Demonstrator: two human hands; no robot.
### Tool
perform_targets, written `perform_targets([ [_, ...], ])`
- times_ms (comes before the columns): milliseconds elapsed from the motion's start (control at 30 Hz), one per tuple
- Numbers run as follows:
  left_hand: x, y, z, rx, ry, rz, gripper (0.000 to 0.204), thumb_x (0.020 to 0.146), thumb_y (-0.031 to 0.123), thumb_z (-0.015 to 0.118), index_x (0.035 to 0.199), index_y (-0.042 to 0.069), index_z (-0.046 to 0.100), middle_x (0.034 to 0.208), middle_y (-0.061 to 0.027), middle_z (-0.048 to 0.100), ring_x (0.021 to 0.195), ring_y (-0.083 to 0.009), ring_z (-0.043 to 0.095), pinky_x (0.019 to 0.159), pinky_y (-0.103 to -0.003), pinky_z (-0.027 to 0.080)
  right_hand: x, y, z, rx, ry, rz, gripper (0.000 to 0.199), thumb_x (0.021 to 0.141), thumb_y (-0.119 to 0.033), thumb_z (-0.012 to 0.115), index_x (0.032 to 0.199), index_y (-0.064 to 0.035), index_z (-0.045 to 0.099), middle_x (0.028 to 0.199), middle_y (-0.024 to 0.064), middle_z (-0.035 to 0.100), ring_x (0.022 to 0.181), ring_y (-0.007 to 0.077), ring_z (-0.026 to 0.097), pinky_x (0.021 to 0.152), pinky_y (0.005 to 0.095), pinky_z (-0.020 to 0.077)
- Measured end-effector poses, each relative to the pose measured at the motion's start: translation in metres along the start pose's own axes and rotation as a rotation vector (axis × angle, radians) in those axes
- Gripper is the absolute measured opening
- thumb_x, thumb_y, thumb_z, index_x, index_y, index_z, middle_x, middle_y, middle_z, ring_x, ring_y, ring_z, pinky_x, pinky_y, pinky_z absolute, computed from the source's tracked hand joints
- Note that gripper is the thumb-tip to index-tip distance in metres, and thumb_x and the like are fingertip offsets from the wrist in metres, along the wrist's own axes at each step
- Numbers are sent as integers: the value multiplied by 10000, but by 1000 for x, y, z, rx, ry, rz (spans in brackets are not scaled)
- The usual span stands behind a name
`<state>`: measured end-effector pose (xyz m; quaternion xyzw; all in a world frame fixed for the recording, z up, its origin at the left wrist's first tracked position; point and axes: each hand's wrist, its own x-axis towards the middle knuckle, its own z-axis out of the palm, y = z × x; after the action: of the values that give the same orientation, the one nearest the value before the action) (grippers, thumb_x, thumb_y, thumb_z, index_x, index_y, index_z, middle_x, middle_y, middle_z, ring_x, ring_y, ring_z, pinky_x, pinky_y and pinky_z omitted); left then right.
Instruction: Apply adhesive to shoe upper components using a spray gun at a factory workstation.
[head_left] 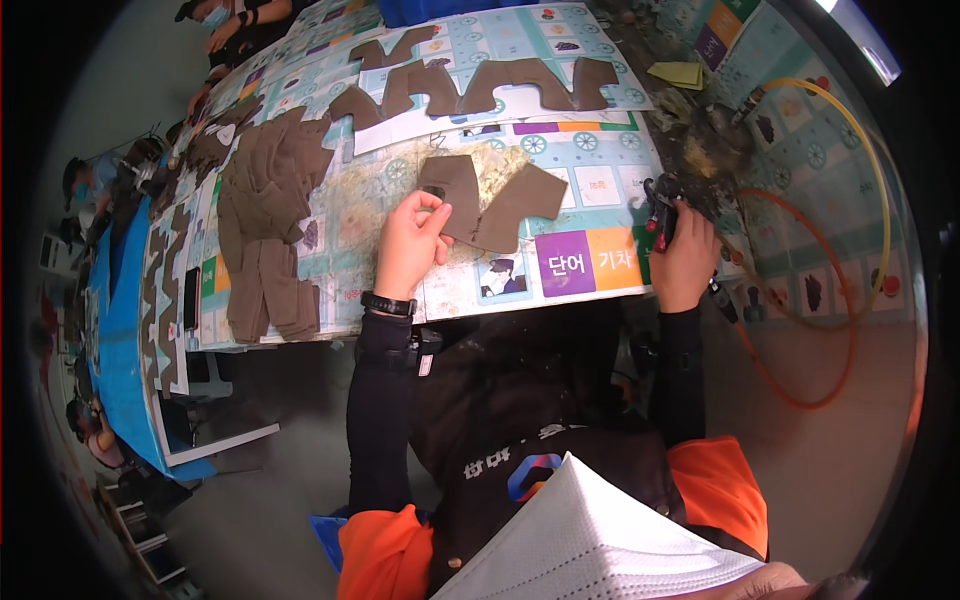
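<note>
One held brown piece [500,224], one black tool [660,204], two hoses [876,165]

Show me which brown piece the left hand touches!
The V-shaped brown piece lying by itself: the left hand is on it. The brown pile and farther pieces lie clear of that hand.

From afar I note: bare left hand [414,238], thumb and forefinger drawn together; bare right hand [686,256] curled gripping; black-sleeved forearms [378,405] extended forward, apart.

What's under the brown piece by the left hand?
The patterned table cover shows around the brown piece, with yellowish stains at its notch. What lies directly beneath is hidden.
</note>
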<state>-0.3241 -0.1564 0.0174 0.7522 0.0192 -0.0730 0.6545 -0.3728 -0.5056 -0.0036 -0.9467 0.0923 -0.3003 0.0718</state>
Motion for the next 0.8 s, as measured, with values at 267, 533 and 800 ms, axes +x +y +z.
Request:
perform_targets([
  [267,-5,-4,10,-82,123,67,159,996,132,594,920,13,520,599,-56,588,411,-116,543,514,-274,492,0,-1,-2,16,7,-58,614,621,-52,735,1215,-67,579,1112,99,613,1097,323,556,928,445,430],
  [533,-4,4,9,54,164,-47,180,989,170,608,960,5,542,607,-77,601,433,-139,563,475,-282,444,0,-3,-1,18,-1,-55,585,653,-46,713,1222,-64,579,1113,105,615,1107,334,548,941,450,428],
  [800,-42,15,-16,419,427,292,179,958,178,646,1002,29,557,667,-106,619,573,-235,586,565,-369,444,41,-15,-57,431,-336,-6,458,763,37,648,1214,34,569,976,139,684,868,323,671,759,403,521],
])
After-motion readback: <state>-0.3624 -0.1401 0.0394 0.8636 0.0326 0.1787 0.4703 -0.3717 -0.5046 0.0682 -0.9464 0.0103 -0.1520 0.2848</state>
